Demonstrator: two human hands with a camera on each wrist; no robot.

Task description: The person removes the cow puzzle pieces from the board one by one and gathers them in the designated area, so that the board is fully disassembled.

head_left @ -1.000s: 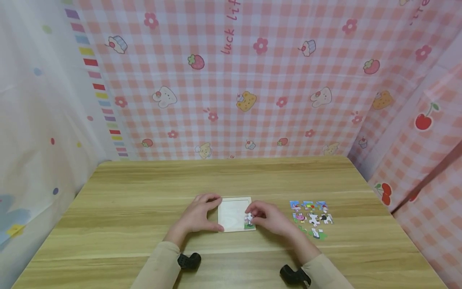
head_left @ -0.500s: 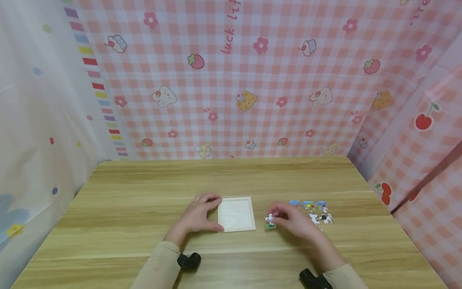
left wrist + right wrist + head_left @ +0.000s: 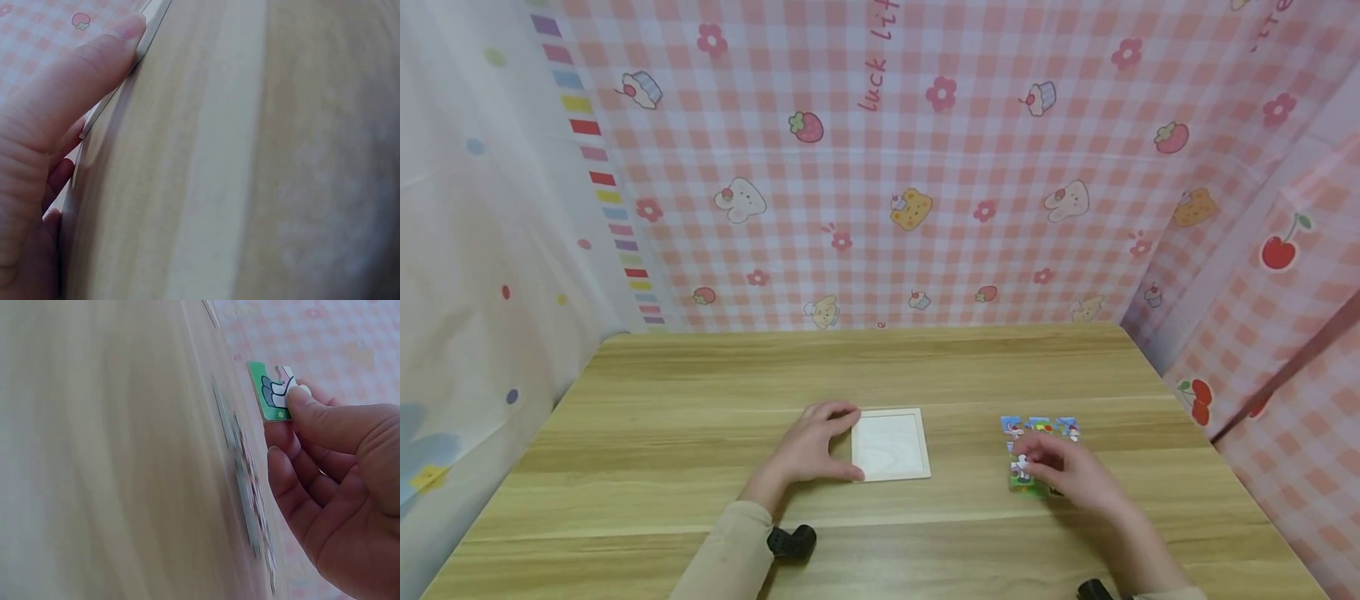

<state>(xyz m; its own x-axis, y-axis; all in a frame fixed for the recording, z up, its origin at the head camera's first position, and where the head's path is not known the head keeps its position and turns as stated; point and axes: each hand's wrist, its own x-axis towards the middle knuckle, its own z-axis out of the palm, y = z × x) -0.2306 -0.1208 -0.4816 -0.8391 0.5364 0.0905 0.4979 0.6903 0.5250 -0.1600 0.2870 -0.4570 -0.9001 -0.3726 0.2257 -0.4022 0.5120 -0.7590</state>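
My left hand (image 3: 805, 448) holds a square wooden puzzle tray (image 3: 926, 454) at its left side, thumb at the near corner and fingers at the far one. The tray's pale base is bare. In the left wrist view, the thumb presses on the tray's edge (image 3: 152, 31). Between thumb and fingers, my right hand (image 3: 1075, 477) pinches a jigsaw piece (image 3: 277, 403), green-edged with a white figure. It is over the group of loose jigsaw pieces (image 3: 1011, 424) on the right, partly hiding them.
The pieces and tray lie on a wood-grain table (image 3: 700, 375). Behind it hangs a pink checked curtain (image 3: 850, 167), with a white dotted cloth (image 3: 490, 250) on the left. Black wrist-worn devices (image 3: 792, 542) sit by the sleeves.
My right hand has carried the jigsaw piece from the tray's near right corner rightward to the loose pieces, leaving the tray bare. The left hand stays on the tray.
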